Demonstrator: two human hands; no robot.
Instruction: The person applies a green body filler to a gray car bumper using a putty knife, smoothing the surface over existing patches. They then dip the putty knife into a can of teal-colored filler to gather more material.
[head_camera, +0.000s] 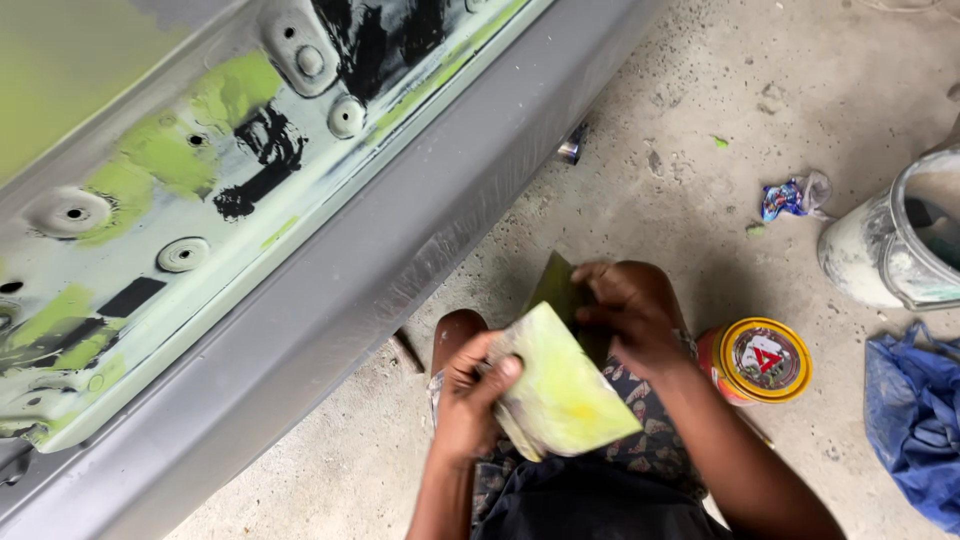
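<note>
Left hand (468, 385) closed around the near edge of a flat mixing board (562, 390) smeared with yellow-green filler, thumb pressed on its top face, board held over the knees. Right hand (632, 312) curled just above the board's far edge, fingers pinched on a thin dark spreader (555, 285) standing up behind the board; how tight the pinch is cannot be told. Filler looks spread thin and smooth across the board, no heap visible.

Grey car panel (300, 300) to the left, well apart from both hands, already patched with dried yellow-green filler and black marks around several round holes; judging by that, much filling done, some bare spots left. Small round tin with yellow lid (757, 360) on the concrete floor (650, 120) just beside the right forearm. White bucket (895, 250), blue cloth (915, 420) and a crumpled wrapper (785, 198) farther right.
</note>
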